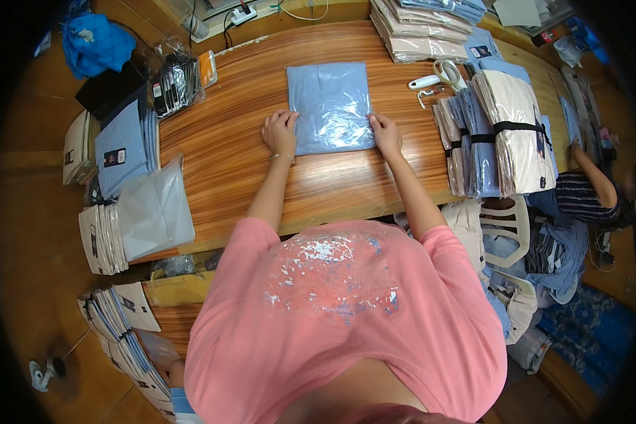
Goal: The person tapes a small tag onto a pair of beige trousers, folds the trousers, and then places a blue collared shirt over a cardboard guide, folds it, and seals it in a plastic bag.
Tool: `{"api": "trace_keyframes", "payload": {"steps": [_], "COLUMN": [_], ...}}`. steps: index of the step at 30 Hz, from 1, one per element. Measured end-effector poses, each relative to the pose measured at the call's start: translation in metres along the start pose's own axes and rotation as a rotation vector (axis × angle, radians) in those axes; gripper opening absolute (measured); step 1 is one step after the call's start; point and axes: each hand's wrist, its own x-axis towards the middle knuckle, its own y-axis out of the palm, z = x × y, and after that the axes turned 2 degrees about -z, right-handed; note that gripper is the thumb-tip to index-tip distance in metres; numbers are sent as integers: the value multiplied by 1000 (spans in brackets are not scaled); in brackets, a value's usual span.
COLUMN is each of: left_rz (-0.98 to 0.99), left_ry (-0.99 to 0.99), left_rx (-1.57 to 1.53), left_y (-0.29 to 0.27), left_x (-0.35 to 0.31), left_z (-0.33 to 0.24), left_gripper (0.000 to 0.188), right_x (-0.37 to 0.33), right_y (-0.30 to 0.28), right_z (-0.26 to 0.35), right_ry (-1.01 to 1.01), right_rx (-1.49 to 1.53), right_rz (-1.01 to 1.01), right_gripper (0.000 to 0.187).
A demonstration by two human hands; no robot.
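Observation:
A folded light-blue garment in a clear plastic bag [330,106] lies flat on the wooden table in front of me, its lower right half shining with glare. At its left edge, the fingers of my left hand [280,133] are closed on the plastic. My right hand [386,136] pinches the opposite edge at about the same height. Both forearms reach forward over the table's near edge. The undersides of my fingertips are partly hidden.
Strapped stacks of bagged garments [516,134] stand at right, beside scissors [449,74] and a white-handled tool [422,83]. More bagged garments [420,42] are piled behind. Clear bags [155,208] and blue garments [124,152] sit left. Another person's arm [592,169] shows far right.

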Motion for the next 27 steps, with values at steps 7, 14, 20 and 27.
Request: {"api": "trace_keyframes", "payload": {"steps": [7,14,20,27], "left_rz": [164,207,129,255], "left_ry": [134,113,89,275], "left_rx": [231,270,279,-228], "left_y": [-5,-5,-1,-13], "left_x": [-24,-22,-21,-22], "left_z": [-4,-6,-3,-29], "left_gripper": [51,58,67,51], "right_x": [15,29,9,-6], "right_y": [6,13,11,12], "right_z": [-19,-12,17,28], "right_ry": [72,-39,-208,-703], "right_rx": [291,273,-296,-292], "right_rz": [55,-82,-274,-322], "right_gripper": [21,18,22,31]}}
